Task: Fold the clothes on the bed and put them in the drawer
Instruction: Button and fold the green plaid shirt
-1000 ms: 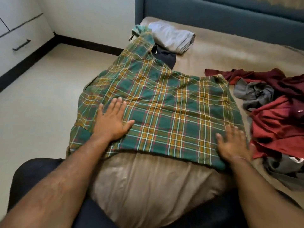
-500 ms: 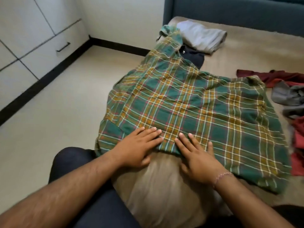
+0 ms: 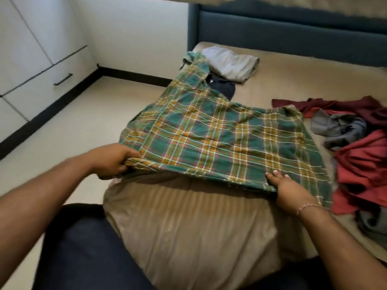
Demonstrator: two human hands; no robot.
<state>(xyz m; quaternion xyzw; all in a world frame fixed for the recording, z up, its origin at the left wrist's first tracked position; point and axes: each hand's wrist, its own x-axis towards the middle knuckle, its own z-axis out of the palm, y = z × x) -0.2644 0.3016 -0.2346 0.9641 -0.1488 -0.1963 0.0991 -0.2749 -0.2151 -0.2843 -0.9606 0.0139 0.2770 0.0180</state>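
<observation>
A green and yellow plaid shirt (image 3: 219, 139) lies spread over the corner of the tan bed (image 3: 188, 222). My left hand (image 3: 113, 160) grips the shirt's near left hem and lifts it a little off the bed. My right hand (image 3: 287, 185) lies on the near right hem with its fingers straight on the cloth. A white drawer (image 3: 48, 84) with a dark handle is in the cabinet at the left wall, and it is closed.
A folded grey garment (image 3: 230, 63) and a dark navy one (image 3: 224, 88) lie beyond the shirt. A heap of maroon, red and grey clothes (image 3: 356, 147) lies at the right. A blue headboard (image 3: 293, 34) stands behind. Cream floor (image 3: 73, 126) runs between bed and cabinet.
Both hands were pressed flat side by side on the near hem. They have moved apart: the left now grips and lifts the left hem, the right has slid to the right hem.
</observation>
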